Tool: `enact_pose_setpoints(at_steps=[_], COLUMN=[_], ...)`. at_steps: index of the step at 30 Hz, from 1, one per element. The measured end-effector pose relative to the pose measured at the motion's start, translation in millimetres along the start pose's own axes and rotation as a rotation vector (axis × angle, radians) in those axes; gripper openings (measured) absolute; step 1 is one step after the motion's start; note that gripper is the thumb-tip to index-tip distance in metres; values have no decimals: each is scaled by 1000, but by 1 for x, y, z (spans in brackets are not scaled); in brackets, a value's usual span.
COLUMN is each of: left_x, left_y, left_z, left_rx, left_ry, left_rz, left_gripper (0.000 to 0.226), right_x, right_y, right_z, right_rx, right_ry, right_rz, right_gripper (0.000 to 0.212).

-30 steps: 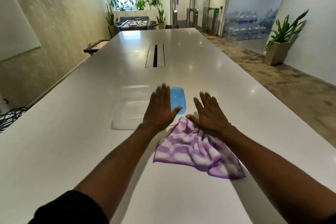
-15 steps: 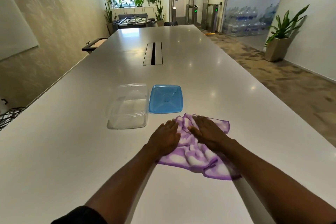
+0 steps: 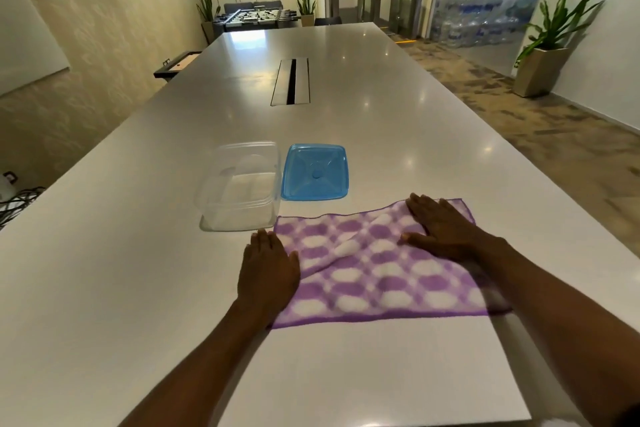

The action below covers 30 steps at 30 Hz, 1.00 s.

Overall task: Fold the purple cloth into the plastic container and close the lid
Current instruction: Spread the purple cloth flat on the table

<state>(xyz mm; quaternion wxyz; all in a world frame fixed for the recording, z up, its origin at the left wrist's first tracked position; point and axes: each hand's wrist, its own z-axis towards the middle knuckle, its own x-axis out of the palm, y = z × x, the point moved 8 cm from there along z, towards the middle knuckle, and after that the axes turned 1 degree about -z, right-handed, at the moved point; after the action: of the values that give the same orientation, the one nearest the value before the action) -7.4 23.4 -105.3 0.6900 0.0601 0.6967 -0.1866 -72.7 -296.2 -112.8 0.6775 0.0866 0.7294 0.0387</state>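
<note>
The purple and white checked cloth [image 3: 377,274] lies spread nearly flat on the white table, with a crease running through its middle. My left hand [image 3: 266,267] rests flat on the cloth's left edge, fingers together. My right hand [image 3: 440,229] presses flat on the cloth's far right corner. Neither hand grips anything. Just beyond the cloth's far left corner stands the clear plastic container [image 3: 239,187], empty and uncovered. Its blue lid [image 3: 314,173] lies flat on the table to the container's right.
The long white table [image 3: 138,288] has a cable slot [image 3: 291,81] along its middle, farther away. Its right edge drops to a carpeted floor with a potted plant [image 3: 547,55]. Cables [image 3: 17,201] lie off the left edge.
Both hands came back from over the container and lid to the bunched cloth, then slid apart, spreading it out flat. The container and lid stayed put.
</note>
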Motion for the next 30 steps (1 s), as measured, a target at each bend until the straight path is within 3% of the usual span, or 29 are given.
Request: enact_pose_setpoints(at_steps=[2, 5, 7, 10, 12, 15, 18, 23, 25, 30], left_x=[-11, -19, -15, 9, 13, 15, 14, 0, 10, 21], left_y=[-6, -44, -52, -41, -31, -21, -22, -35, -31, -19], left_z=[-5, -12, -11, -2, 0, 1, 0, -7, -8, -16], left_rx=[51, 354, 354, 240, 203, 166, 191, 353, 327, 233], left_ry=[-93, -219, -129, 99, 124, 132, 126, -121, -31, 134], left_rz=[13, -49, -164, -137, -99, -62, -65, -140, -126, -49], left_gripper=[58, 55, 51, 95, 123, 140, 134, 68, 71, 116], right_x=[-9, -21, -12, 7, 11, 13, 9, 4, 11, 12], right_y=[7, 31, 43, 34, 22, 8, 4, 15, 13, -12], right_z=[1, 3, -1, -12, -17, -20, -23, -24, -29, -41], right_rx=[-33, -104, -146, -133, -118, -133, -147, -159, -144, -113], right_ry=[-77, -189, -139, -53, -6, 83, 130, 47, 73, 99], right_rz=[-27, -33, -22, -1, -22, -112, -111, -11, -49, -112], right_gripper=[102, 84, 79, 85, 97, 112, 115, 110, 108, 104])
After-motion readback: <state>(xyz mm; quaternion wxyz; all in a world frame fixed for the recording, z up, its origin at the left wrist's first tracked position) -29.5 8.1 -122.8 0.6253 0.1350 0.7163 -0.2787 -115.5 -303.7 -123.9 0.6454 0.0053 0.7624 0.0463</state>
